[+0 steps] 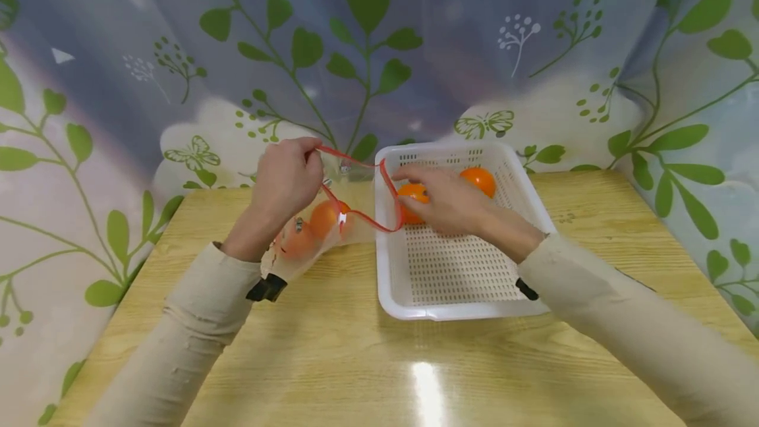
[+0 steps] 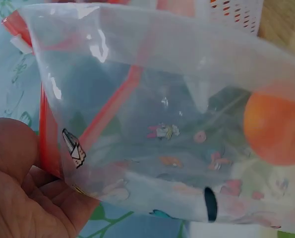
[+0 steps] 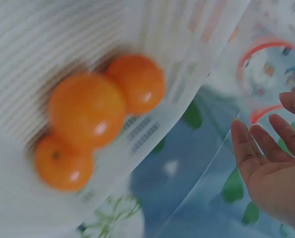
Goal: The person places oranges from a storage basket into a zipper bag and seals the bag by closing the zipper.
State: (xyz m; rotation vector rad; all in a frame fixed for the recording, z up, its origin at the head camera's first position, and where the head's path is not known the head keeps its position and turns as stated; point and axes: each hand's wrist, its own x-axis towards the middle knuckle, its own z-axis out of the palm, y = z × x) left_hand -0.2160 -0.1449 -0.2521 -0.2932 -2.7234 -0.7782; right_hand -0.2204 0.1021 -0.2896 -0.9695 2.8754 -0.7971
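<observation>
My left hand [image 1: 288,173] pinches the red-edged mouth of a clear zip bag [image 2: 152,109], which hangs open toward the basket. Two oranges [image 1: 329,217] show through the bag's printed plastic, low in it. Over the left side of a white basket [image 1: 459,312], my right hand [image 1: 447,199] reaches in from the right, near the bag's red zip strip [image 1: 379,224]. Its fingers [image 3: 246,148] are spread and hold nothing in the right wrist view. Three oranges [image 3: 88,110] lie clustered in the basket there; in the head view my right hand partly covers an orange [image 1: 413,192].
The basket has a perforated floor and stands on a wooden table [image 1: 332,361]. Behind the table hangs a blue and white curtain [image 1: 439,84] with green leaf prints. A white slider [image 1: 342,217] sits on the bag's zip strip.
</observation>
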